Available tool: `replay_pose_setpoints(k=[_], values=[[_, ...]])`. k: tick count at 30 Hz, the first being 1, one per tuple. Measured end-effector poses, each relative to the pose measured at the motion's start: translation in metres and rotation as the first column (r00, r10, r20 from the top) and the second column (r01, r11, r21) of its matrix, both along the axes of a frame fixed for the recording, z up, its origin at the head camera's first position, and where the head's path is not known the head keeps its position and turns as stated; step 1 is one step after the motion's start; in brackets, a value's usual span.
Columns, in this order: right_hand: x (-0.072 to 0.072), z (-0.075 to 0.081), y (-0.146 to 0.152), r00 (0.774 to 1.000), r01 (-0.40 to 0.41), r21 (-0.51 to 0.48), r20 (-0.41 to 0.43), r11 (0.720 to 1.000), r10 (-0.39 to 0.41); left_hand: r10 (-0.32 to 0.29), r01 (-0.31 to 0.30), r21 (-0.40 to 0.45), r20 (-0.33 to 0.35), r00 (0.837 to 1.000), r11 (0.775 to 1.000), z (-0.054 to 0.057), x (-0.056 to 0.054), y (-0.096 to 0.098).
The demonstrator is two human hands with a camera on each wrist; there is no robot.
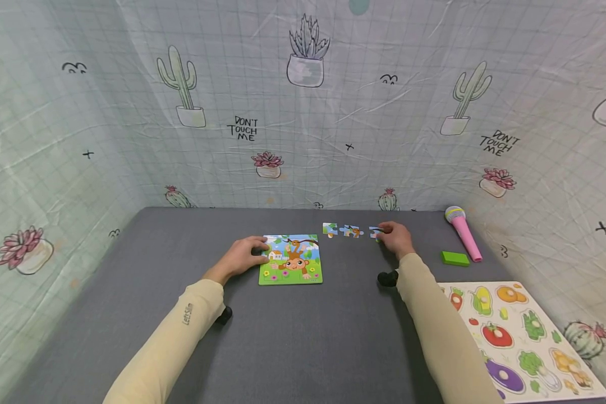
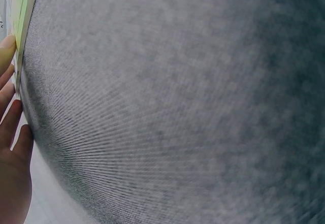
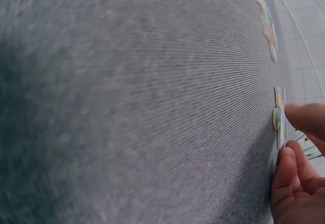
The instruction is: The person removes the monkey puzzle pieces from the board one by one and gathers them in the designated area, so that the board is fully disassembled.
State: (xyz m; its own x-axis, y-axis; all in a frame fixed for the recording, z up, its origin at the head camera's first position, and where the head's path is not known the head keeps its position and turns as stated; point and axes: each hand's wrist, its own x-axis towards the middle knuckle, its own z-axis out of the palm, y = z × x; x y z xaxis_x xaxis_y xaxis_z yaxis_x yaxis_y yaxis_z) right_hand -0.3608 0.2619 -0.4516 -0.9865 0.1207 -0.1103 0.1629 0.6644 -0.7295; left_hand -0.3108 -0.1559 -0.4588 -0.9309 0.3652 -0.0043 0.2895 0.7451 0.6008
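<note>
A square monkey puzzle (image 1: 290, 271) with a green border lies on the grey table. My left hand (image 1: 240, 255) touches its left side, thumb on the lower part of that edge and fingers at the upper left corner. In the left wrist view the fingers (image 2: 9, 125) reach along the puzzle's edge (image 2: 23, 26). To the right, my right hand (image 1: 396, 238) pinches the right end of a loose puzzle piece (image 1: 374, 232), low at the tabletop. Beside that piece lie two more, a middle puzzle piece (image 1: 352, 231) and a left puzzle piece (image 1: 330, 229).
A pink toy microphone (image 1: 466, 235) and a green block (image 1: 455, 258) lie at the right. Nearer, a vegetable puzzle board (image 1: 510, 314) lies partly under my right sleeve (image 1: 441, 331). A patterned cloth (image 1: 313, 146) stands behind and beside the grey table (image 1: 303, 342).
</note>
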Motion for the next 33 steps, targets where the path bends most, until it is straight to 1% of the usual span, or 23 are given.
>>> replay_pose_setpoints(k=[7, 11, 16, 21, 24, 27, 30, 33], values=[[-0.001, -0.003, 0.001, 0.997, -0.074, 0.075, -0.008, 0.994, 0.075, 0.0, 0.0, 0.002, -0.004, 1.0, 1.0, 0.001, 0.001, 0.001], [0.0, -0.002, 0.002, 0.997, -0.076, 0.071, -0.007, 0.995, 0.077, -0.012, 0.012, -0.005, -0.014, 1.0, 1.0, 0.001, 0.001, 0.001], [0.001, -0.001, 0.001, 0.997, -0.078, 0.071, -0.01, 0.994, 0.079, -0.009, 0.009, -0.009, -0.015, 1.0, 1.0, 0.0, 0.0, 0.0], [0.002, 0.003, -0.008, 0.999, -0.05, 0.055, -0.017, 0.997, 0.051, -0.005, 0.005, -0.008, -0.007, 1.0, 1.0, 0.0, 0.0, 0.0], [0.003, 0.011, -0.024, 0.999, -0.05, 0.023, -0.01, 0.999, 0.05, -0.006, 0.006, -0.003, -0.007, 1.0, 1.0, 0.0, 0.0, 0.0], [0.009, 0.021, -0.05, 0.997, -0.082, -0.017, 0.001, 0.996, 0.082, -0.002, 0.002, -0.002, -0.007, 1.0, 1.0, 0.0, 0.001, 0.0], [0.016, 0.026, -0.082, 0.987, -0.158, -0.054, 0.005, 0.986, 0.159, -0.004, 0.004, -0.006, -0.012, 1.0, 1.0, 0.001, 0.001, -0.001], [0.026, 0.027, -0.113, 0.965, -0.262, -0.077, -0.008, 0.962, 0.262, -0.003, 0.003, -0.012, -0.01, 1.0, 1.0, 0.002, 0.001, 0.0]])
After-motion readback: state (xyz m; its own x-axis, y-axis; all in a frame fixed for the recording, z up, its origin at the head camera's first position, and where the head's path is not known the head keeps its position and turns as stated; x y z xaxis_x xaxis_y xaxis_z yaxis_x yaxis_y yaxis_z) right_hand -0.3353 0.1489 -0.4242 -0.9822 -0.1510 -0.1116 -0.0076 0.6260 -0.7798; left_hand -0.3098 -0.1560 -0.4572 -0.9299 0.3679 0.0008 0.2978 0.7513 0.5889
